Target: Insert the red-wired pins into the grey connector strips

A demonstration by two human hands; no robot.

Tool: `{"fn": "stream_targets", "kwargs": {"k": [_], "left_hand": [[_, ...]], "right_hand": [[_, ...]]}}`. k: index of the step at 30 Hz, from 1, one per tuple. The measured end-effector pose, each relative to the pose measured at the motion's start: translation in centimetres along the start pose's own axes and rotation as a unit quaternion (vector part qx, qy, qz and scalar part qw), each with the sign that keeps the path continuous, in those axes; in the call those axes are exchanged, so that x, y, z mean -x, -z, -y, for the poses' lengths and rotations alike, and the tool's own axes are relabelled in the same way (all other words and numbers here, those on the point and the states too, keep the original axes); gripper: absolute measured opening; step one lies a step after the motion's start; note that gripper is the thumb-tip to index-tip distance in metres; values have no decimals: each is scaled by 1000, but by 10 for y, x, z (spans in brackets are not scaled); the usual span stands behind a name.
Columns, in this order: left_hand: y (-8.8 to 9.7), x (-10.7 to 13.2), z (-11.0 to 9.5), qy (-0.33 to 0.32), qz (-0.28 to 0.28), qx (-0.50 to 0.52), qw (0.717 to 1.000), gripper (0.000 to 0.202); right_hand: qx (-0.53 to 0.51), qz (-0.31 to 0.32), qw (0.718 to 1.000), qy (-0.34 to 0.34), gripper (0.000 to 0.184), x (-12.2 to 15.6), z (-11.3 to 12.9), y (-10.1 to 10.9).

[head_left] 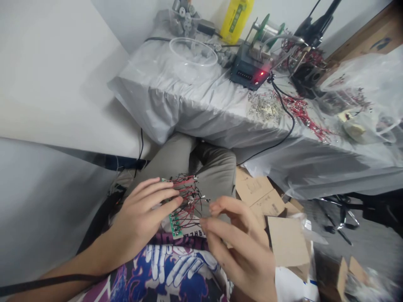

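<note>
Evidently, left hand (143, 214) holds green circuit board (175, 226), right hand (241, 241) pinches wires (190, 219); bottle label (236, 19) illegible.

There are two hands (143, 214), one yellow bottle (236, 21), one wire spool (269, 30), one control box (247, 67) and one clear tub (195, 72).

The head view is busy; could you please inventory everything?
circuit board: at least one, green, lower centre
wires: many, red and black, on board
table: one, grey-covered, top
tub: one, clear, table
bottle: one, yellow, table
box: one, dark, beside tub
spool: one, green-ended, behind box
loose wires: many, red, table
bag: one, clear, right
cardboard: several, brown, floor
trousers: one pair, grey, lap
shirt: one, multicoloured, bottom
left hand: one, bare, over board
right hand: one, bare, at wires
</note>
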State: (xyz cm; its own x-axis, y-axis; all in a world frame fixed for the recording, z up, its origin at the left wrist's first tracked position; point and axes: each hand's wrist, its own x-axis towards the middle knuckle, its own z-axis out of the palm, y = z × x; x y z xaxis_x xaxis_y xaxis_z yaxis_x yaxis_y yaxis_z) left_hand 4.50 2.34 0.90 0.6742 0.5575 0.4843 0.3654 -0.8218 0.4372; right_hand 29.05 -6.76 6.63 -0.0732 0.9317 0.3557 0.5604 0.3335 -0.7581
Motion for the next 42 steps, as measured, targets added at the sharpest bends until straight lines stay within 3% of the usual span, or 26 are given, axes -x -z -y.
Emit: {"fn": "stream_targets", "kwargs": {"k": [5, 12, 18, 22, 31, 35, 42], "left_hand": [[-2, -1, 2, -5, -16, 6, 1000, 39], [-6, 2, 3, 6, -56, 15, 998, 46], [-1, -2, 1, 16, -89, 16, 996, 46], [4, -7, -3, 21, -114, 13, 993, 37], [3, -9, -3, 27, -112, 20, 993, 30], [5, -7, -2, 27, -110, 27, 993, 33], [4, -9, -4, 23, -99, 32, 994, 34]], "right_hand": [[-45, 3, 999, 6, 35, -4, -3, 5], [-123, 79, 988, 43, 37, -2, 4, 17], [-126, 100, 986, 55, 14, -7, 12, 14], [-108, 112, 984, 88, 17, -13, 14, 15], [-72, 7, 996, 44, 32, -2, 13, 4], [-61, -1, 998, -3, 44, 4, 6, 0], [-60, 12, 998, -19, 37, 1, 7, 2]]}}
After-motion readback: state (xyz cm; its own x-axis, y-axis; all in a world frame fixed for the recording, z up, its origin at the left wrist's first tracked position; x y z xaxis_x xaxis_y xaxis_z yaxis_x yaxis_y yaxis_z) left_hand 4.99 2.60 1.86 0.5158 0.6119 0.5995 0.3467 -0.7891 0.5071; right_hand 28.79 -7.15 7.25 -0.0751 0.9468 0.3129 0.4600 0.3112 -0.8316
